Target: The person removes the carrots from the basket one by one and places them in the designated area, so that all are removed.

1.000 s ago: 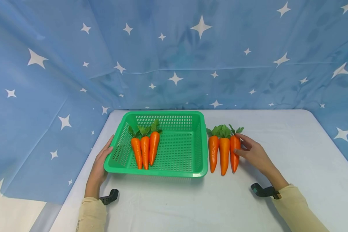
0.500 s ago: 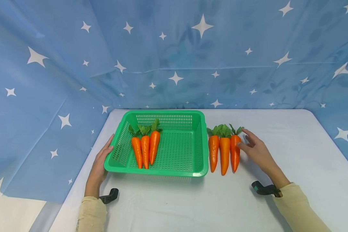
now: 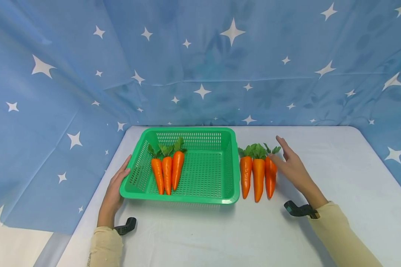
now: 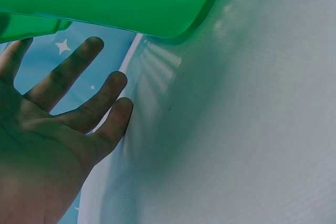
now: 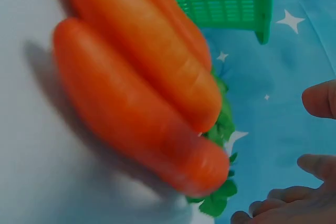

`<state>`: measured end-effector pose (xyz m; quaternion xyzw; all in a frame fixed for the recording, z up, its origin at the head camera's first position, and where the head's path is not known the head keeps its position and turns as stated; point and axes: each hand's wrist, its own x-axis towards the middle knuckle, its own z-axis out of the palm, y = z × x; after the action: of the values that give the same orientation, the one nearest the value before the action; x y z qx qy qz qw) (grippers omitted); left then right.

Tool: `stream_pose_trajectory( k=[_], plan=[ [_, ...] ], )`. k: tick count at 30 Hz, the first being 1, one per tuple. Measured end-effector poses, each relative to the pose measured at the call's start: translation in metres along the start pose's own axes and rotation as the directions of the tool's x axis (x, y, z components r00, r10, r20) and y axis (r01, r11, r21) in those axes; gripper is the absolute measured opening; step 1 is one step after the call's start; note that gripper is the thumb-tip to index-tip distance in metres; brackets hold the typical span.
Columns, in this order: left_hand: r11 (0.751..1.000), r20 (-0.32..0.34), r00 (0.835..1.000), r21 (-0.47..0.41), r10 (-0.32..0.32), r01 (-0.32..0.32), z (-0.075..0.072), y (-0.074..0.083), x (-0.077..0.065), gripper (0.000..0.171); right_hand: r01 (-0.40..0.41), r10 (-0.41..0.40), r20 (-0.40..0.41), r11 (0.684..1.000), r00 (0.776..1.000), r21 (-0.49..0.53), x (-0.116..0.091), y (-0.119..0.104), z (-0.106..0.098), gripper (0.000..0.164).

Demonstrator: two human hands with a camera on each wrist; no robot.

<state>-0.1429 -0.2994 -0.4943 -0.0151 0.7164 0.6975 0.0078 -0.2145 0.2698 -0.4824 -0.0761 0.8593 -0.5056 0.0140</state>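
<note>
A green plastic basket [image 3: 187, 199] stands on the left half of the table, with three leafy carrots [image 3: 167, 174] lying side by side in its left part. My left hand [image 3: 113, 193] is at the basket's left side; its fingers are spread and fairly straight in the left wrist view. Three more carrots [image 3: 258, 180] lie in a row just right of the basket, leaves toward the back. Over the upper end of the rightmost carrot [image 3: 270, 181] is my right hand [image 3: 295, 170], fingers extended, holding nothing. The right wrist view shows this hand [image 5: 310, 198] apart from the carrots.
The table has a white cover [image 3: 200, 237], and blue star-patterned cloth [image 3: 204, 55] hangs behind it and along both sides. A black wrist camera [image 3: 125, 227] sits on the left wrist, another camera [image 3: 299, 209] on the right.
My right hand has come off the rightmost carrot, its fingers straightening and moving toward the back. The left hand, the basket and all the carrots have stayed in place.
</note>
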Motion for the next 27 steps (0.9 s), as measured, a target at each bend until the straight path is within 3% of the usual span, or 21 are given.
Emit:
stream_pose_trajectory(
  k=[10, 27],
  plan=[
    [1.0, -0.006, 1.0, 0.012, -0.002, 0.002, 0.0, 0.0, 0.0, 0.058, 0.07, -0.069, -0.006, 0.997, 0.998, 0.042, 0.014, -0.023, 0.013, 0.075],
    [1.0, -0.001, 1.0, 0.007, 0.006, -0.006, 0.0, -0.002, 0.001, 0.058, 0.079, -0.091, 0.079, 0.986, 0.993, 0.146, 0.029, -0.065, 0.023, 0.07]
  ],
)
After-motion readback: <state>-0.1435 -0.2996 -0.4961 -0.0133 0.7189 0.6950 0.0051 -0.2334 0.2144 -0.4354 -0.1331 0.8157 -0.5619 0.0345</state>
